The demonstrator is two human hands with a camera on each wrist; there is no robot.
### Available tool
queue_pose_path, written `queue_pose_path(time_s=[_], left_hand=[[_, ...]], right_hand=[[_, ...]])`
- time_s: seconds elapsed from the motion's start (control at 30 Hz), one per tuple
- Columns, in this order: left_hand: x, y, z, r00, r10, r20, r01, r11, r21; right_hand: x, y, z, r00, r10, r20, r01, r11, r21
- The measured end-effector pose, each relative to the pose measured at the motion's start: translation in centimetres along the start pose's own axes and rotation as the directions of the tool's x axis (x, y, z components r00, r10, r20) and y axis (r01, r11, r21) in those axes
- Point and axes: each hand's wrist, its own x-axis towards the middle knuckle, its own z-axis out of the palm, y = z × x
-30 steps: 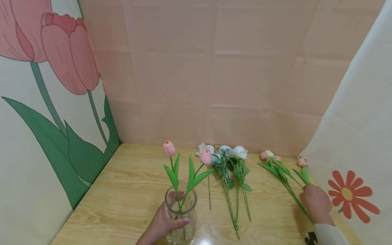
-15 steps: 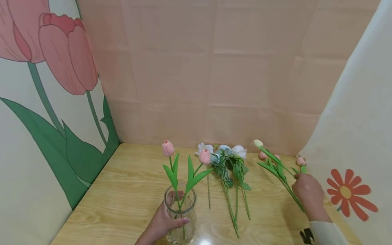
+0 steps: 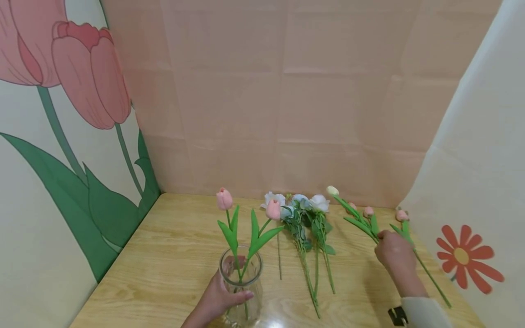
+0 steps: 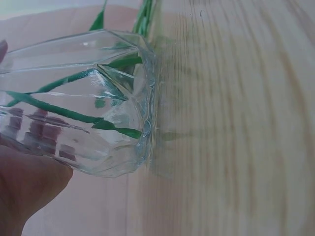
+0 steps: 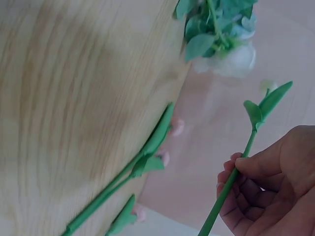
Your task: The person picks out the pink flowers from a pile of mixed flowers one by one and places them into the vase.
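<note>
My left hand (image 3: 223,296) grips a clear glass vase (image 3: 256,296) around its side. Two pink tulips (image 3: 224,199) stand in the vase, their green stems crossing inside the glass in the left wrist view. At the right, my right hand (image 3: 395,255) pinches the green stem (image 5: 224,194) of a white tulip (image 3: 332,191) between thumb and fingers. This tulip is raised above the table, its head pointing up and to the left. Beneath and beside it lie pink tulips (image 3: 368,211), some partly hidden by the hand. Another pink tulip (image 3: 402,215) lies to the right.
Several white and pale blue flowers (image 3: 301,202) with leafy stems lie on the wooden table (image 3: 172,255) between the vase and the right hand. A thin bare stem (image 3: 280,257) lies just left of them. A pink backdrop (image 3: 229,109) rises behind the table's far edge.
The white tulip has come up off the pink tulips and moved left in my right hand, which has shifted left too. My left hand and the vase have stayed put.
</note>
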Motion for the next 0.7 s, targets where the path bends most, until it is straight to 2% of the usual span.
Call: queue_pose_path(time_s=[0.27,0.7], left_hand=[[0.0,0.1,-0.1,1.0,-0.026,0.017,0.026,0.999,-0.029],[0.0,-0.1,0.0,1.0,-0.004,0.015,0.004,1.0,-0.007]], right_hand=[[-0.6,-2.1,1.2,0.998,-0.063,0.0,0.063,0.996,0.055],[-1.3,-4.8,2.7,0.994,-0.103,-0.028,0.106,0.99,0.096]])
